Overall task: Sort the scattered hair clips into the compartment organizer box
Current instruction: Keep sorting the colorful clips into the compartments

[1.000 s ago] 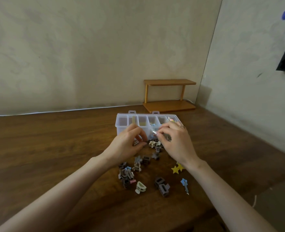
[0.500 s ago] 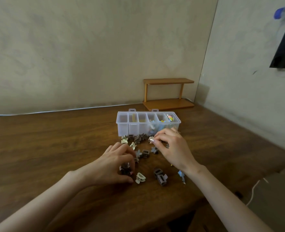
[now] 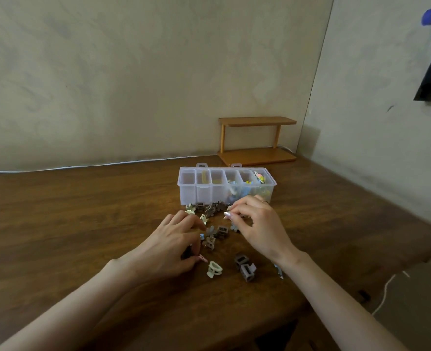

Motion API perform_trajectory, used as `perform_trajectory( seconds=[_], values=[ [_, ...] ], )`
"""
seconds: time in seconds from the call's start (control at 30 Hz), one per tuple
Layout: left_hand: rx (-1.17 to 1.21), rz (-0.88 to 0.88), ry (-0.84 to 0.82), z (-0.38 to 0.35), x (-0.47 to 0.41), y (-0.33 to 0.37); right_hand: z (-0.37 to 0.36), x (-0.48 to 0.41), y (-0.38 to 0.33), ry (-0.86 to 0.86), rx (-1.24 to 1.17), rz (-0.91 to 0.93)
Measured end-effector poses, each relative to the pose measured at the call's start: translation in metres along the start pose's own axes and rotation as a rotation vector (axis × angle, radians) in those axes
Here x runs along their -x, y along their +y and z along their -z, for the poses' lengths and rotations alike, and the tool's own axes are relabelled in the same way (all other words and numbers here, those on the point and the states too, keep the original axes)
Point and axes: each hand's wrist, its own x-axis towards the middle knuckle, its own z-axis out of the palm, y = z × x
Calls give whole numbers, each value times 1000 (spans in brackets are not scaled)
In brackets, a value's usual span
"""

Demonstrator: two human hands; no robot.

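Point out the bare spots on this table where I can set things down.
The table is bare left of the organizer box and left hand, and right of the box and right hand. Crowded: hair clips between box and hands.

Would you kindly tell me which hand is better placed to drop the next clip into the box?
Probably the right hand: its fingertips are among the clips just before the box. The left hand sits farther back, by the pink clip.
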Motion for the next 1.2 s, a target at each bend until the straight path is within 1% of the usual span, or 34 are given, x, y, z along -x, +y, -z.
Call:
perform_trajectory(
  seconds=[0.07, 0.17, 0.23, 0.37, 0.5, 0.6, 0.67, 0.8, 0.87, 0.97, 1.07, 1.1, 1.13, 1.2],
  values=[
    [22, -7, 23, -1, -2, 0, 0, -1, -3, -3, -22, 19],
    [72, 29, 50, 6, -9, -3, 0, -3, -5, -33, -57, 44],
    [91, 36, 17, 12, -15, -5, 0, -3, -6, -46, -60, 51],
    [102, -20, -126, 12, -21, -5, -1, -4, -3, -44, -70, 36],
    [115, -70, -128, 4, -22, -4, 1, -3, 1, -49, -85, 23],
    [121, -59, -103, 1, -25, -7, 1, -3, 3, -58, -88, 30],
    [160, -33, -55, 0, -29, -7, 2, -4, 2, -73, -113, 36],
    [294, 73, 194, 7, -42, -8, 4, -9, 1, -102, -184, 28],
    [350, 124, 228, 10, -48, -9, 5, -11, 2, -88, -181, 32],
    [391, 145, 227, 12, -53, -9, 4, -13, 3, -65, -162, 36],
    [362, 177, 270, 8, -55, -12, 2, -15, 7, -31, -148, 17],
    [317, 203, 258, 7, -56, -15, 3, -16, 9, -5, -143, -14],
    [263, 233, 213, 7, -55, -19, 4, -18, 12, 25, -132, -56],
    [175, 290, 39, 9, -53, -27, 8, -26, 21, 108, -82, -134]
  ],
)
